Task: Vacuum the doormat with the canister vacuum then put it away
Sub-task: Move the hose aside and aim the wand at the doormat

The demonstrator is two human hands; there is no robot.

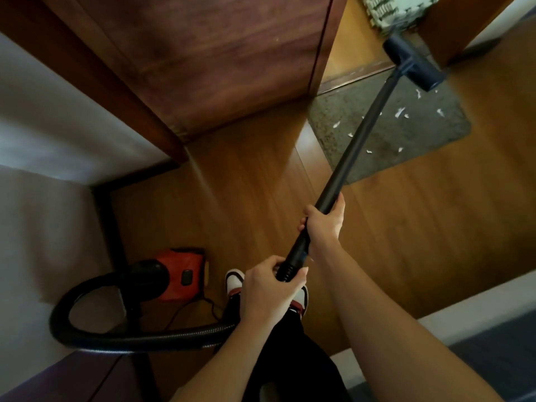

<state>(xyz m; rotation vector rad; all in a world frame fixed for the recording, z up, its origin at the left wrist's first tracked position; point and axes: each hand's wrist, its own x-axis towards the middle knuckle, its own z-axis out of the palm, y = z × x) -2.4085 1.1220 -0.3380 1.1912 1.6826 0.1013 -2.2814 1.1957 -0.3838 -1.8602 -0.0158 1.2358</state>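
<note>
A grey doormat lies on the wood floor at the upper right, strewn with several white scraps. The vacuum's dark floor head sits at the mat's far edge, by the door sill. Its long black wand runs down to my hands. My right hand grips the wand higher up. My left hand grips the ribbed hose end just below. The black hose loops left to the red and black canister on the floor by the wall.
A dark wooden door stands open at the upper left, next to the mat. White walls close in at left and lower right. A power cord trails beside the canister. My shoe stands beneath my left hand. A light patterned mat lies beyond the sill.
</note>
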